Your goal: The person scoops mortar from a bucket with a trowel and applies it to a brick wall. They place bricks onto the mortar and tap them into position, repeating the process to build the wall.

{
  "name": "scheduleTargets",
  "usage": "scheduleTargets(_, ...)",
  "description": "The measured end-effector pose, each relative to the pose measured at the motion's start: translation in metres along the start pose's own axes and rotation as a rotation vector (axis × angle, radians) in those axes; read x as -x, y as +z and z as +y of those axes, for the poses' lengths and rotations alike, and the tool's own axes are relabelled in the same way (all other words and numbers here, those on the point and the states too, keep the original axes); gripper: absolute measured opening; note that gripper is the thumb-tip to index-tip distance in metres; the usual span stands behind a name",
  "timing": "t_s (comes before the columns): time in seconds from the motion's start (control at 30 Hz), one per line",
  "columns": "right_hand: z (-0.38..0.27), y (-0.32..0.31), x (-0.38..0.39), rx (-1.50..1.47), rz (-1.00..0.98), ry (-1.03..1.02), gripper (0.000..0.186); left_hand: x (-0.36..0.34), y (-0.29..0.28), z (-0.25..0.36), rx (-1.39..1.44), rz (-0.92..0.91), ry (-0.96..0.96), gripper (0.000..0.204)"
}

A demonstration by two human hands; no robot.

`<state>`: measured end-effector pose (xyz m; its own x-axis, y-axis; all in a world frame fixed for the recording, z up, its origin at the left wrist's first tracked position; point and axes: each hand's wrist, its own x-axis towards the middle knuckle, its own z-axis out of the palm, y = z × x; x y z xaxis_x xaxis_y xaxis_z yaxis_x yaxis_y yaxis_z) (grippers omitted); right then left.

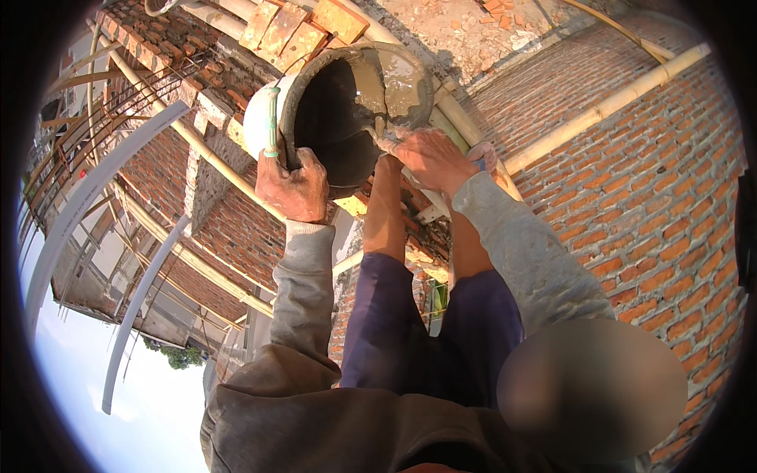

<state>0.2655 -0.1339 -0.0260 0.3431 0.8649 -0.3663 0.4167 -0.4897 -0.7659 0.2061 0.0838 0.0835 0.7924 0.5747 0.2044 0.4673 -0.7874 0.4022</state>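
Note:
A pale bucket (264,118) is tilted in front of me, its mouth toward me and its inside coated with grey mortar. Wet mortar (404,83) lies along its right side. My left hand (296,188) is closed on the bucket's near left rim, just below a green strip on its outside. At the right of the mouth, my right hand (432,160) is closed round what looks like a mortar-covered trowel (351,154). Its blade reaches into the bucket; the grip is mostly hidden by my fingers.
Loose bricks (292,35) are stacked beyond the bucket. Bamboo poles (607,106) cross the space at both sides. A brick wall (654,213) rises on the right. White pipes (102,189) curve at the left, near thin rods. My bare legs (384,209) are below the bucket.

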Motion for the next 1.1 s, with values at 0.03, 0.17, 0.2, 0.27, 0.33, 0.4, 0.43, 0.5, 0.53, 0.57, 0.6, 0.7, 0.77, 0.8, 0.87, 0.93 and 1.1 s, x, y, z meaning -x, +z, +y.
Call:
scheduleTargets(0.03, -0.005, 0.003, 0.011, 0.003, 0.093, 0.007, 0.049, -0.001, -0.001, -0.001, -0.001, 0.037, 0.014, 0.017)
scheduleTargets(0.17, -0.023, 0.001, 0.047, 0.047, 0.199, 0.082, 0.054, 0.012, -0.017, -0.002, -0.105, 0.038, 0.104, 0.020)
scheduleTargets(0.2, -0.027, 0.000, 0.054, -0.046, 0.173, 0.106, 0.057, 0.017, -0.020, -0.001, -0.075, 0.031, 0.102, 0.022)
scheduleTargets(0.27, -0.034, -0.005, 0.063, -0.193, 0.058, 0.192, 0.062, 0.021, -0.028, -0.003, -0.110, 0.025, 0.150, 0.025)
scheduleTargets(0.33, -0.038, -0.008, 0.067, -0.251, 0.149, 0.195, 0.063, 0.022, -0.033, -0.007, -0.125, 0.008, 0.172, 0.033)
scheduleTargets(0.4, -0.040, -0.007, 0.065, -0.290, 0.215, 0.211, 0.062, 0.021, -0.038, -0.008, -0.121, 0.010, 0.226, 0.038)
scheduleTargets(0.43, -0.039, -0.006, 0.061, -0.293, 0.237, 0.234, 0.061, 0.020, -0.040, -0.007, -0.114, 0.014, 0.255, 0.040)
scheduleTargets(0.5, -0.035, -0.001, 0.049, -0.261, 0.308, 0.257, 0.058, 0.020, -0.044, -0.002, -0.112, 0.004, 0.253, 0.037)
scheduleTargets(0.53, -0.031, 0.001, 0.040, -0.224, 0.358, 0.259, 0.056, 0.022, -0.045, 0.001, -0.118, -0.006, 0.246, 0.028)
scheduleTargets(0.57, -0.024, 0.003, 0.029, -0.188, 0.408, 0.261, 0.055, 0.023, -0.047, 0.005, -0.116, -0.027, 0.230, 0.020)
scheduleTargets(0.6, -0.012, 0.002, 0.021, -0.149, 0.372, 0.234, 0.055, 0.023, -0.049, 0.009, -0.144, -0.028, 0.260, 0.021)
scheduleTargets(0.7, 0.024, -0.004, -0.006, -0.115, 0.198, 0.222, 0.059, 0.020, -0.050, 0.015, -0.185, -0.037, 0.321, 0.020)
scheduleTargets(0.77, 0.048, -0.013, -0.025, -0.204, -0.001, 0.291, 0.065, 0.015, -0.046, 0.014, -0.177, -0.018, 0.338, 0.019)
scheduleTargets(0.8, 0.061, -0.017, -0.030, -0.244, 0.004, 0.215, 0.066, 0.012, -0.043, 0.012, -0.215, 0.018, 0.360, 0.018)
scheduleTargets(0.87, 0.081, -0.019, -0.043, -0.275, -0.033, 0.166, 0.065, 0.007, -0.038, 0.008, -0.241, 0.041, 0.401, 0.018)
scheduleTargets(0.93, 0.092, -0.013, -0.046, -0.300, 0.116, 0.038, 0.051, 0.002, -0.031, 0.003, -0.240, 0.074, 0.414, 0.019)
scheduleTargets(1.1, 0.097, -0.006, -0.023, -0.163, 0.101, 0.026, 0.063, -0.013, -0.013, -0.007, -0.241, 0.104, 0.439, 0.019)
